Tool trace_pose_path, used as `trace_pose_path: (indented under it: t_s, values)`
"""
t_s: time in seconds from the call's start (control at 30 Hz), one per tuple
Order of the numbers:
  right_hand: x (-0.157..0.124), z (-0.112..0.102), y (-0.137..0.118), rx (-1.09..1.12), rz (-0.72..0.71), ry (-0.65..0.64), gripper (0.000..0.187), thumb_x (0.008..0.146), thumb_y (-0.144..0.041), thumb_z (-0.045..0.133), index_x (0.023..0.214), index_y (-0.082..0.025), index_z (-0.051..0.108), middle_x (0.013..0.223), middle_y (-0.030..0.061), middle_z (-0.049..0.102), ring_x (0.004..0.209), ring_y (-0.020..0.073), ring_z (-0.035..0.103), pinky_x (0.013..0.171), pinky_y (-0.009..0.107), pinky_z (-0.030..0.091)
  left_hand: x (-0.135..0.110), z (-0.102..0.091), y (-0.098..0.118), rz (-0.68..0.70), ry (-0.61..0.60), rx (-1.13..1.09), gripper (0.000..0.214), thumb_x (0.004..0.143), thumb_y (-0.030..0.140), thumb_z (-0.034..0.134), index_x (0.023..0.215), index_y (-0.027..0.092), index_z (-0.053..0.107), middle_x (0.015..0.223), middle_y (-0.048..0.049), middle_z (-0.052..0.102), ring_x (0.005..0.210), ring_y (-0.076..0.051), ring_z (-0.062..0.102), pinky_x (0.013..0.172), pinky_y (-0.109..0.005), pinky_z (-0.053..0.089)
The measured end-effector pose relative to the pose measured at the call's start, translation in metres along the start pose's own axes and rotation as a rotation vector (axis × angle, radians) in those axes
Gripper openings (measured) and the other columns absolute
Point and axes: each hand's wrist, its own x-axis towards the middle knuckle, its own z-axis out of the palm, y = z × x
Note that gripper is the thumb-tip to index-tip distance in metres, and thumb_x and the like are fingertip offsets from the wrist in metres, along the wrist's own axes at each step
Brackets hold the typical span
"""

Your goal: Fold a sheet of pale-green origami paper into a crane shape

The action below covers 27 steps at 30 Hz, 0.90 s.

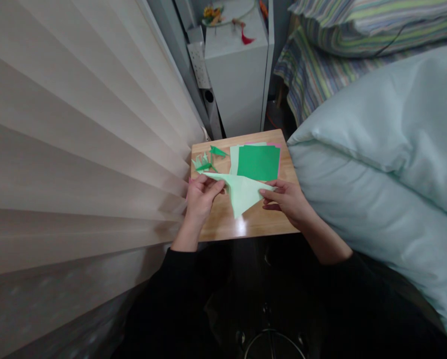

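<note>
A pale green paper (242, 192), folded into a pointed triangular shape, is held just above a small wooden table (223, 224). My left hand (201, 195) pinches its left tip. My right hand (288, 199) pinches its right corner. Behind it lies a stack of square sheets with a dark green sheet (258, 162) on top, pale green and pink edges showing beneath. Two or three small folded green paper figures (208, 160) sit at the table's far left corner.
A cream pleated curtain (77, 149) hangs close on the left. A pale blue pillow (387, 164) presses against the table's right side. A white cabinet (238, 70) stands behind the table, with striped bedding (339, 45) at the back right.
</note>
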Motion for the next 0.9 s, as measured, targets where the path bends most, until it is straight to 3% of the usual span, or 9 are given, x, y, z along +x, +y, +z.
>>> trace_pose_path:
  t_s: [0.07,0.17,0.27,0.33,0.47,0.57,0.63,0.7,0.9]
  values:
    - [0.000,0.001,0.002,-0.007,-0.079,0.081,0.049,0.069,-0.048,0.090,0.101,-0.022,0.063,0.071,-0.0006,0.073,0.059,0.0143,0.067,0.061,0.030,0.061,0.002,-0.001,-0.004,0.034,0.103,0.032,0.033,0.070,0.041,0.092,0.083,0.018,0.072,0.074,0.0009,0.070,0.064,-0.009,0.063,0.064,-0.021,0.054]
    - [-0.005,0.008,0.009,-0.138,-0.310,0.169,0.062,0.081,-0.052,0.079,0.129,-0.023,0.053,0.084,0.0025,0.078,0.067,0.0191,0.072,0.070,0.037,0.063,0.002,0.002,-0.007,0.069,0.253,0.063,0.035,0.071,0.042,0.091,0.085,0.017,0.071,0.076,0.0006,0.072,0.066,-0.011,0.066,0.069,-0.023,0.058]
    - [-0.016,0.022,0.016,-0.339,-0.446,0.063,0.077,0.084,-0.048,0.078,0.149,-0.026,0.043,0.094,0.0044,0.080,0.075,0.0240,0.077,0.078,0.042,0.064,-0.003,0.010,-0.007,0.086,0.304,0.093,0.035,0.072,0.040,0.090,0.087,0.017,0.069,0.080,0.0006,0.072,0.069,-0.012,0.068,0.075,-0.027,0.060]
    - [-0.021,0.031,0.019,-0.423,-0.481,0.025,0.086,0.081,-0.046,0.082,0.154,-0.030,0.041,0.103,0.0054,0.080,0.077,0.0255,0.078,0.081,0.044,0.065,-0.009,0.020,-0.006,0.080,0.252,0.131,0.032,0.074,0.039,0.088,0.085,0.018,0.067,0.076,0.0019,0.068,0.068,-0.012,0.067,0.075,-0.027,0.060]
    - [-0.022,0.035,0.019,-0.443,-0.590,0.120,0.060,0.088,-0.042,0.076,0.144,-0.031,0.058,0.125,0.0079,0.076,0.093,0.0270,0.079,0.089,0.045,0.065,-0.025,0.039,-0.004,0.077,0.115,0.198,0.029,0.078,0.038,0.085,0.081,0.019,0.064,0.081,0.0000,0.067,0.077,-0.015,0.070,0.074,-0.026,0.058]
    - [-0.018,0.028,0.014,-0.394,-0.640,0.142,0.035,0.090,-0.042,0.074,0.121,-0.026,0.074,0.122,0.0075,0.078,0.102,0.0274,0.077,0.092,0.044,0.065,-0.033,0.042,0.000,-0.036,-0.020,0.021,0.045,0.079,0.044,0.085,0.114,0.024,0.065,0.101,-0.0028,0.072,0.092,-0.019,0.074,0.087,-0.033,0.061]
    - [-0.016,0.022,0.009,-0.392,-0.648,0.122,0.029,0.088,-0.042,0.076,0.112,-0.025,0.077,0.115,0.0070,0.080,0.102,0.0272,0.077,0.094,0.044,0.064,-0.033,0.039,0.005,-0.193,-0.123,-0.154,0.060,0.085,0.055,0.077,0.137,0.031,0.058,0.114,-0.0052,0.073,0.094,-0.022,0.076,0.091,-0.041,0.062]
    - [-0.015,0.016,0.004,-0.389,-0.632,0.070,0.027,0.087,-0.039,0.076,0.110,-0.025,0.078,0.113,0.0060,0.080,0.103,0.0266,0.076,0.095,0.044,0.064,-0.030,0.033,0.010,-0.307,-0.180,-0.249,0.065,0.087,0.061,0.072,0.144,0.035,0.055,0.123,-0.0073,0.073,0.099,-0.026,0.077,0.093,-0.046,0.062]
    - [-0.016,0.013,-0.002,-0.337,-0.569,-0.052,0.026,0.082,-0.034,0.081,0.106,-0.026,0.080,0.109,0.0042,0.080,0.101,0.0254,0.075,0.092,0.043,0.064,-0.022,0.026,0.009,-0.342,-0.152,-0.204,0.037,0.086,0.039,0.079,0.121,0.028,0.075,0.129,-0.0069,0.072,0.116,-0.025,0.070,0.097,-0.041,0.061]
